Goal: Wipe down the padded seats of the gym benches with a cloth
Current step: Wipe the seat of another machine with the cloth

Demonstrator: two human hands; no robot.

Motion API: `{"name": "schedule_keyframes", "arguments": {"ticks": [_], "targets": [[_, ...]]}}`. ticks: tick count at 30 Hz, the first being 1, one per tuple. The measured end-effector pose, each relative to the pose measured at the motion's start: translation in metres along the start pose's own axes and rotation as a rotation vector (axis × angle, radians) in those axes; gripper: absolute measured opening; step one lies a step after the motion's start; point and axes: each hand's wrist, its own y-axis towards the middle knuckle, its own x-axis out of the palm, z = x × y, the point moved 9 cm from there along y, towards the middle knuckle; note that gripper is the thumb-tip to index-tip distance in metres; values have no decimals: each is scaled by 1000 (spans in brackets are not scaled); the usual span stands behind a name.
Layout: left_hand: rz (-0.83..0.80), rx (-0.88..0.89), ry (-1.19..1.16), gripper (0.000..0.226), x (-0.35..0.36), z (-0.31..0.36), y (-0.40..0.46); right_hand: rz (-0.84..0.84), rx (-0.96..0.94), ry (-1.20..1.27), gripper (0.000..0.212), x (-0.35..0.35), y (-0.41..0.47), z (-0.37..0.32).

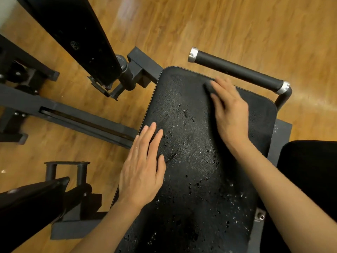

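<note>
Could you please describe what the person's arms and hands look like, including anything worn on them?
Both forearms are bare right down to the frame's edge, with no sleeves in view. The left hand and right hand wear no gloves, and no rings, watch or wristbands are visible. The right hand is slightly blurred, so fine details cannot be made out.

Warm, even indoor light; wide-angle bend and some motion blur

Soft glare sits on the wooden floor beyond the right hand, which is smeared by motion, its fingertips indistinct. Droplets on the padded seat glint between it and the sharper left hand. Shadows under both hands are faint. Frame bars and floor planks curve toward the picture's edges, where detail softens.
</note>
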Motion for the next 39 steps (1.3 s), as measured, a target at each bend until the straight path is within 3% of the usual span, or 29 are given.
{"name": "schedule_keyframes", "arguments": {"ticks": [3,6,9,12,14,19,22,25,27,31,33,36,39], "targets": [[-4,-5,13,57,2,0,1,119,124,-9,31,10,7,-12],[-5,-14,15,57,0,0,1,-23,-45,-15,33,49,42,-60],[0,-8,16,57,0,1,1,-172,-154,-14,34,46,48,-48],[3,-3,9,57,0,0,1,19,56,8,31,4,25,3],[3,-3,14,57,1,0,2,81,110,-17,28,12,31,-11],[-4,-2,22,57,-1,0,2,-110,-197,-40,25,69,76,-84],[4,1,6,58,-1,0,2,-43,-132,-2,29,53,23,-70],[4,15,7,58,-1,0,1,-108,-145,4,34,48,-27,-65],[3,15,13,59,0,0,2,-93,-161,2,33,52,-1,-62],[21,21,-2,57,-1,0,2,28,53,38,34,59,42,-59],[27,33,-7,56,-2,2,1,15,-27,36,34,59,5,-75],[37,30,-21,57,-3,1,0,-163,-226,3,34,62,-37,-83],[47,39,-27,56,-3,2,0,-39,-105,34,31,59,22,-68]]}}
